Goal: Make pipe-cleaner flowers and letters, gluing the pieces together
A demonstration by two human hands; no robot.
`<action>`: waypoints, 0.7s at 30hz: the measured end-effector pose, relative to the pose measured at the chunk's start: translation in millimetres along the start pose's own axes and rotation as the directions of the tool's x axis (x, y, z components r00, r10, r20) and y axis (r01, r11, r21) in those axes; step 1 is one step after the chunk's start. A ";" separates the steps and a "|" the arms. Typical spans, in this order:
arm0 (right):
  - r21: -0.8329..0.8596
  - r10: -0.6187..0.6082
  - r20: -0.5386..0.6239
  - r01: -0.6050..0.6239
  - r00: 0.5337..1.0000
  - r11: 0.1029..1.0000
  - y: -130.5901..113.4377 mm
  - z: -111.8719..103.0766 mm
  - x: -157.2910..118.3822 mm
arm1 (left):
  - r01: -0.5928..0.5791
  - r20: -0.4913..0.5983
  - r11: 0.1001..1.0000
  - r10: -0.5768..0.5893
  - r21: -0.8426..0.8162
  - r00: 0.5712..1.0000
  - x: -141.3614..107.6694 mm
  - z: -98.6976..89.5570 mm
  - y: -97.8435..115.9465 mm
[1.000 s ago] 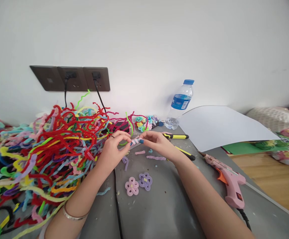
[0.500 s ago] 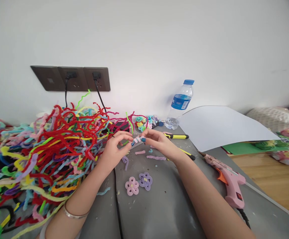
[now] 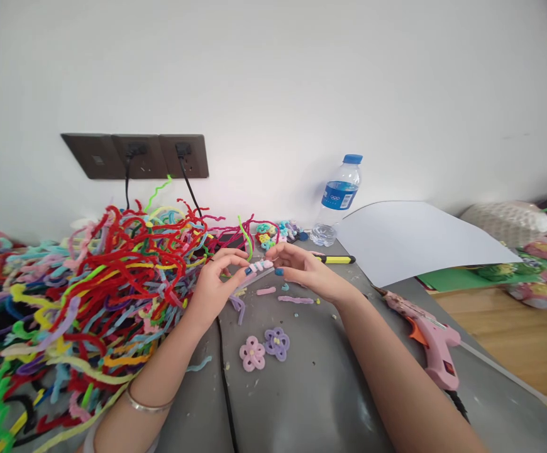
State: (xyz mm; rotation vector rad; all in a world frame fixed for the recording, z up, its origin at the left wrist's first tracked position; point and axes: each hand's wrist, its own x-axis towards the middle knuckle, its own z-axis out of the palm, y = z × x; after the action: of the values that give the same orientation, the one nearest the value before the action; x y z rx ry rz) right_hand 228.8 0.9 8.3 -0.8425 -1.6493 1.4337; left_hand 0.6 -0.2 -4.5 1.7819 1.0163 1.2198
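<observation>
My left hand [image 3: 217,280] pinches a short coiled piece of pipe cleaner [image 3: 260,266], striped pink and pale blue, between thumb and fingers. At its other end is my right hand [image 3: 304,270], thumb drawn back and apart from the curled index finger; whether a fingertip touches the piece I cannot tell. On the grey table below lie a pink pipe cleaner flower [image 3: 252,353] and a purple pipe cleaner flower [image 3: 277,344], each with a pale yellow centre. Short pink [image 3: 266,290] and purple [image 3: 295,300] pipe cleaner lengths rest just under my hands.
A big tangled heap of pipe cleaners [image 3: 113,283] covers the left side. At the back stands a water bottle [image 3: 339,195], near a yellow-and-black tool [image 3: 337,259]. White paper [image 3: 424,242] and a pink glue gun [image 3: 436,346] lie right. A black cable [image 3: 226,390] crosses the table.
My right thumb has moved back from the coiled pipe cleaner piece, leaving more of it showing. My left hand keeps its pinch. The view has shifted slightly.
</observation>
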 end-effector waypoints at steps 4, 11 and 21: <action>-0.060 -0.064 -0.227 0.052 0.972 0.997 -2.2 -8.6 2.2 | 0.013 -0.003 1.000 -0.013 -0.002 1.000 1.2 -0.2 0.0; -0.427 -0.076 -0.537 -0.193 0.840 0.883 -58.1 14.1 -49.3 | -0.006 -0.017 1.000 0.006 -0.004 1.000 0.4 -1.6 2.0; -0.294 0.273 -0.888 -0.914 0.370 0.280 -17.9 -43.6 -193.1 | 0.036 0.014 0.999 -0.036 -0.033 0.999 1.1 2.8 2.6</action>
State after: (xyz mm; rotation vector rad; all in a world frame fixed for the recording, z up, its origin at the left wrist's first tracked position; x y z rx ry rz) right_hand 359.5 -148.8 3.3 -2.5549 -1.2050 0.4629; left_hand 4.0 -0.6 -2.5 1.7366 1.0103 1.1951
